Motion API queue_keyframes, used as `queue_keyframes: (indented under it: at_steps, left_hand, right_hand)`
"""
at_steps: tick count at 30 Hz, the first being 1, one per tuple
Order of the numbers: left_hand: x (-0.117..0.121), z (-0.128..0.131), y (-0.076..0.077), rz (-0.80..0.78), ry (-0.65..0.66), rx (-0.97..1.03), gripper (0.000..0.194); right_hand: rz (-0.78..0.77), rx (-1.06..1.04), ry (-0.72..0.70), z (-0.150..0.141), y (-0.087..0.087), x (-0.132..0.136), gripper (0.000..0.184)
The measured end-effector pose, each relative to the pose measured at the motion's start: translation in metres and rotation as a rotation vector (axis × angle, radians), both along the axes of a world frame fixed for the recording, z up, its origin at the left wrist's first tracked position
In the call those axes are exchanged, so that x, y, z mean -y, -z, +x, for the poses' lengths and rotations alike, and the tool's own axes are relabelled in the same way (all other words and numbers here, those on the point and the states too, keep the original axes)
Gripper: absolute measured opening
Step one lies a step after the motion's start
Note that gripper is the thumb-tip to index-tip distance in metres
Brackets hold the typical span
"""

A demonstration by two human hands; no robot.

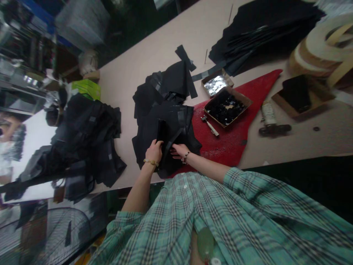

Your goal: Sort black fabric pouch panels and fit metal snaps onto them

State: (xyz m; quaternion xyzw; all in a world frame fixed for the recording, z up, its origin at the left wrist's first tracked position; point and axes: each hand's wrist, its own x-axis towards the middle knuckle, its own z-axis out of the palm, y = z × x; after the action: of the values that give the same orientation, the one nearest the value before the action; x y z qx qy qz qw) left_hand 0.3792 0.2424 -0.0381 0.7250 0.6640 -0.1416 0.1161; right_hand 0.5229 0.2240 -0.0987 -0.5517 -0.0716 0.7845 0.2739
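Black fabric pieces (149,125) lie in a loose pile in front of me on the table. My left hand (154,151) is closed on a black fabric piece (161,130) that stands up from the pile. Close by on the right, my right hand (179,151) has its fingers on a black strip (172,141) that slants up between the two hands; the thumb and forefinger look pinched on it. Its lower fingers reach over the dark cloth. The far ends of both pieces blend into the black pile.
On a red sheet (220,147) sit a small white-handled tool (210,126) and a box of black parts (227,106). Behind is a box of silver parts (216,85). A hammer (271,123), tape rolls (311,55) and black stacks (261,33) stand right; black garments (91,129) lie left.
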Motion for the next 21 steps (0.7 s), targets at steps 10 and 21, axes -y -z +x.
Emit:
queue_keyframes:
  at_steps: [10,21]
  left_hand:
    - [0.008,-0.026,0.0,-0.005,0.067,0.109,0.044]
    - [-0.023,-0.082,-0.071,0.287,-0.145,-0.243,0.041]
  right_hand:
    - [0.454,0.417,-0.241,-0.026,0.002,-0.003,0.036]
    - [0.15,0.341,-0.043,-0.015,0.026,-0.004,0.024]
